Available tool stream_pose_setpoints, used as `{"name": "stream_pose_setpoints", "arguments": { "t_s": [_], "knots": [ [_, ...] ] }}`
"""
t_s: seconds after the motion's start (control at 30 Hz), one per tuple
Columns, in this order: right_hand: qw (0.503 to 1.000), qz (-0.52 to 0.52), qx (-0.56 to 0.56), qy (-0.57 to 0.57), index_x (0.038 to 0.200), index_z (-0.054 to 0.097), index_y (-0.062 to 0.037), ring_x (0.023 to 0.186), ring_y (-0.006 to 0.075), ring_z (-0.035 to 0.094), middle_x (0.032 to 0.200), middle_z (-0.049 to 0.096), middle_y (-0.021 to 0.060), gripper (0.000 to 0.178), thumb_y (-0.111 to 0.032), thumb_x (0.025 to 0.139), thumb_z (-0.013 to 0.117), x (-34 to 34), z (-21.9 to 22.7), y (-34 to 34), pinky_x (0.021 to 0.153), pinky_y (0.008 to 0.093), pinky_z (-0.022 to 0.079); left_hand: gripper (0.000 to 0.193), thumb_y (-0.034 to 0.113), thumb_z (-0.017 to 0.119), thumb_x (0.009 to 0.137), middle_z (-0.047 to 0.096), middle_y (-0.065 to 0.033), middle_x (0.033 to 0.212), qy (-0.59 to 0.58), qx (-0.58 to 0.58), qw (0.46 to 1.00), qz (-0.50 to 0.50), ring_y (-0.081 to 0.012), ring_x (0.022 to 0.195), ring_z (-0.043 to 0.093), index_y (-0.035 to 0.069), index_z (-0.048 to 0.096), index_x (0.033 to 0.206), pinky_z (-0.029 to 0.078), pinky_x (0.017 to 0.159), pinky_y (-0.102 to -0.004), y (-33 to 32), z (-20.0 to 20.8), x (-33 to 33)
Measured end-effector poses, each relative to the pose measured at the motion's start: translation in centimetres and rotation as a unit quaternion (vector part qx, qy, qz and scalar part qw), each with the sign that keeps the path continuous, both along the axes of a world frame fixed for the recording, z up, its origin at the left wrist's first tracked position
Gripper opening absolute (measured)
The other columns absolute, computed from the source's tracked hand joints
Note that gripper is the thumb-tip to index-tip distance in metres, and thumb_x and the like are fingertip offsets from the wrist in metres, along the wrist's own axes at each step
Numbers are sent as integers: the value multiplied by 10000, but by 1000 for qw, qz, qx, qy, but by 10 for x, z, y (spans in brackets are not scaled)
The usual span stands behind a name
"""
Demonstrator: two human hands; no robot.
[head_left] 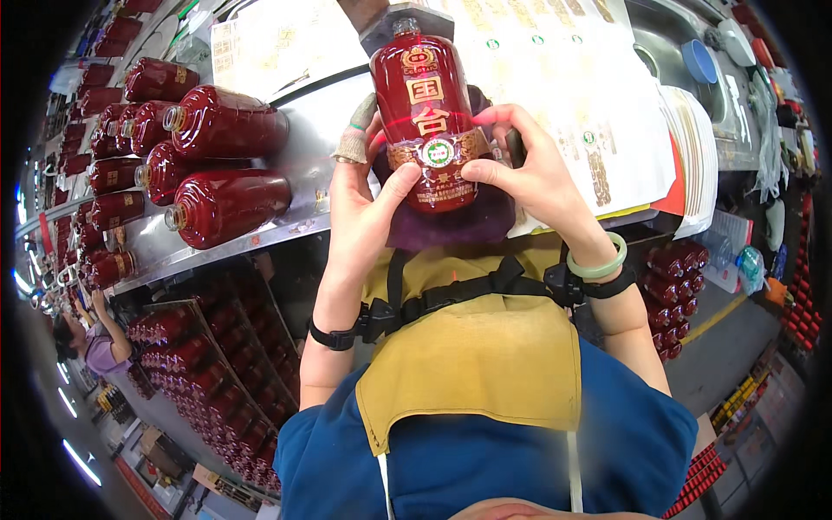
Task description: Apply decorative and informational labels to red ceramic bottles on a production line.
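Observation:
A glossy dark red glass bottle (422, 82) with gold print lies on its back in front of me, neck pointing away. Its neck end rests at a grey metal block (368, 39). Across the bottle's lower part runs a gold-and-brown band label (475, 146) with a round green-and-white emblem. My left hand (362, 195) grips the bottle's left side, thumb pressed at the label's edge, with a cloth finger cover on one finger. My right hand (539, 169) holds the right side, its thumb on the label's right end. A thin red light line crosses the bottle above the label.
Several unlabelled red bottles (227, 204) lie on the metal bench to the left, with more beyond. Label sheets (555, 95) spread out at right, by a sink (663, 35) with a blue bowl (698, 61). Bottle racks (208, 373) stand below left, where another person (104, 342) reaches up.

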State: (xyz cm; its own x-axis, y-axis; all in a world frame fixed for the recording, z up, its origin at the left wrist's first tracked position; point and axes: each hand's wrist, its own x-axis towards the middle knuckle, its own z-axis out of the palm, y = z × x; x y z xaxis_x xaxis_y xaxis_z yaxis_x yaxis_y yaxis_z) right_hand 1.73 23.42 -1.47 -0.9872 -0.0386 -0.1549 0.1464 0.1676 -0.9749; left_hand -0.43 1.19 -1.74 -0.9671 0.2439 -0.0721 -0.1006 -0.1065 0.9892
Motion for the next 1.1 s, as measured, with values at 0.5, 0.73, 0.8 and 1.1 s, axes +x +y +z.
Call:
{"name": "stream_pose_setpoints", "arguments": {
  "t_s": [0.5, 0.73, 0.8, 1.1],
  "knots": [
    [999, 24, 14, -25, 1250, 581, -53, 1003, 152, 555, 1063, 579, 52, 684, -298, 717, 931, -6, 2, 5, 927, 296, 467, 759, 65, 740, 907, 457, -177, 1538, -14, 8, 1000, 4, -264, 1416, 439, 36, 361, 1563, 333, 1195, -429, -1, 0, 0],
    [999, 31, 36, -6, 1297, 549, -37, 1042, 156, 545, 1096, 561, 74, 668, -295, 783, 888, -4, 5, 9, 939, 305, 462, 748, 70, 726, 919, 450, -176, 1544, -9, 1, 1000, 3, -262, 1411, 443, 40, 355, 1569, 338, 1190, -428, -1, 0, 1],
    [999, 8, 5, 36, 1378, 472, -40, 1117, 170, 535, 1164, 544, 106, 526, -150, 934, 730, 2, 8, 10, 961, 292, 449, 734, 31, 659, 964, 424, -142, 1557, 5, -26, 999, -25, -245, 1399, 450, 68, 287, 1596, 381, 1171, -420, -2, 2, 0],
    [885, 47, 230, 402, 897, 742, -91, 957, 220, 671, 1032, 764, 11, 198, 29, 741, 723, 24, 10, 14, 819, 344, 521, 765, 68, 724, 914, 444, -173, 1547, -21, -5, 1000, 10, -258, 1408, 439, 41, 341, 1575, 336, 1190, -418, 0, -2, 2]
  ]
}}
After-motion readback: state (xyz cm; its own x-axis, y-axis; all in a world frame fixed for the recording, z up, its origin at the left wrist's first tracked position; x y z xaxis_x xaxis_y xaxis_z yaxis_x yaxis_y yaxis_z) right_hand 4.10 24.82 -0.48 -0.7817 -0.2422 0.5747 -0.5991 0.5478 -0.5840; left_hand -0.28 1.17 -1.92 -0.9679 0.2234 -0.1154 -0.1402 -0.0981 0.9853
